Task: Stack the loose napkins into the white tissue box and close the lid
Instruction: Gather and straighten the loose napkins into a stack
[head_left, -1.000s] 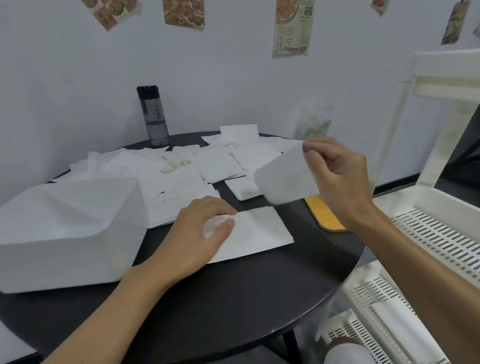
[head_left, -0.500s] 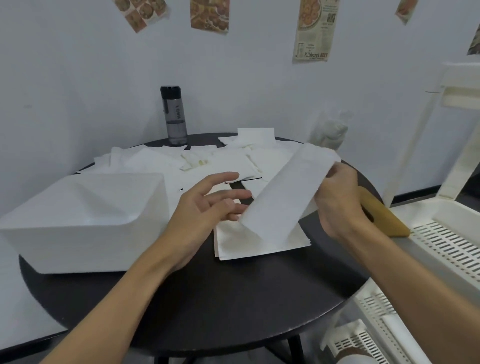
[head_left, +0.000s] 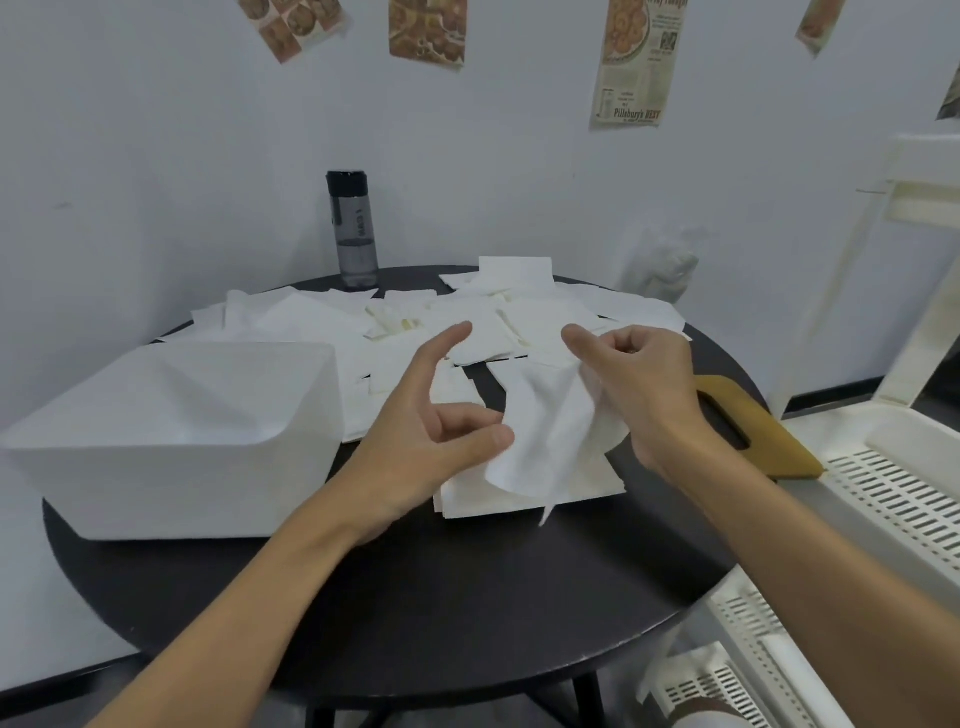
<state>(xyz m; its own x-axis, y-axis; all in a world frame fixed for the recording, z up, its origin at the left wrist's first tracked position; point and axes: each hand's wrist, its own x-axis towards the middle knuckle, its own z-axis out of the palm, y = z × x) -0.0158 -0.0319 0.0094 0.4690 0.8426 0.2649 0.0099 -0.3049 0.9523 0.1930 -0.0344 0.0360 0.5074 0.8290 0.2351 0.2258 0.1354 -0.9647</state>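
The right hand (head_left: 641, 395) hid where its curled fingers met the napkin (head_left: 545, 436), whose upper edge vanished behind the palm. Below the fingertips of the left hand (head_left: 436, 421), the hanging sheet covered part of the flat stack (head_left: 467, 496), and the thumb seemed to touch its edge, though a pinch could not be made out. Behind the right wrist, part of the tan lid (head_left: 774, 447) was lost.

White napkins (head_left: 545, 431), white box (head_left: 176, 441), black table (head_left: 441, 597).

My one head view looks forward and down, close over the round black table (head_left: 467, 597), which fills mid-frame; the white wall (head_left: 156, 156) spans the upper frame.
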